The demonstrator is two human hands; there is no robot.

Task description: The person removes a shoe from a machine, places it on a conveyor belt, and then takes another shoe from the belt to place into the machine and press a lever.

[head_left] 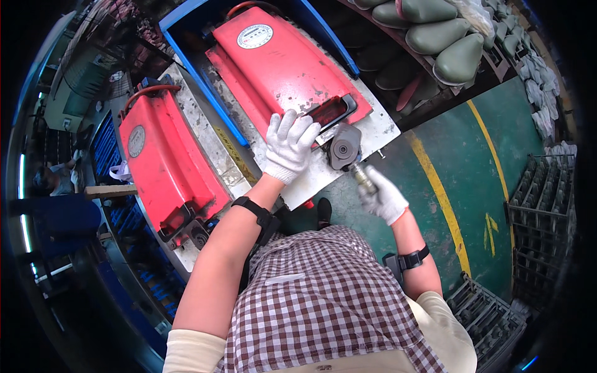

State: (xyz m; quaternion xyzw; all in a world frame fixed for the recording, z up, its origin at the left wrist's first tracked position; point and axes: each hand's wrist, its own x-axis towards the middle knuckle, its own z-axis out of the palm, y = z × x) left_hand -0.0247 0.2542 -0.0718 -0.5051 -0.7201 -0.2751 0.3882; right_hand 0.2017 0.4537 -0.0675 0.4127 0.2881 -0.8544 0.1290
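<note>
Green shoe lasts [444, 37] on rack, grey crates [541, 186] nearby.

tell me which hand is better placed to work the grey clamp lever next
Right, probably. The right hand already grips the lever sticking out of the grey clamp. The left hand lies flat on the red lid, beside its handle, seemingly steadying it.

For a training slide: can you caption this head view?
Gloved left hand presses on a red mould lid while the gloved right hand grips its metal latch handle.
</note>
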